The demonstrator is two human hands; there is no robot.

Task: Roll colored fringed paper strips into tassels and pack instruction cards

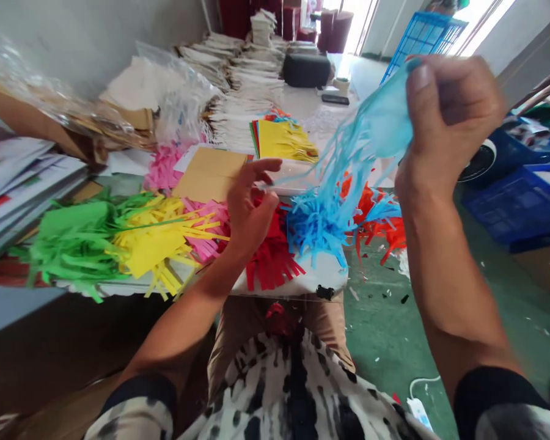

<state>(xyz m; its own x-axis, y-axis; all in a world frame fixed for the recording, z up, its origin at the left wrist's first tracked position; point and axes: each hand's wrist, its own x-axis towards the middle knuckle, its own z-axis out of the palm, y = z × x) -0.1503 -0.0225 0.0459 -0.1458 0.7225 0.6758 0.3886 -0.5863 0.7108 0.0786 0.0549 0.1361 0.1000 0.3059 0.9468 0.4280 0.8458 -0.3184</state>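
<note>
Across twelve o'clock, my long worktable (302,101) runs away from me, with stacked paper bundles (252,67) piled along it and a blue plastic crate (421,40) up at one. My hands are well apart: the right hand (449,116) clamps a blue paper fringe (376,116) high, so its strips hang clear of the heap. The left hand (250,211) spreads open above a red fringe (272,263); whether it touches, I can't tell.

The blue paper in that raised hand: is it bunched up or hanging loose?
Partly both: the right hand closes on the top of the blue fringed paper, gathering it there, while its cut strips hang loose below.
</note>
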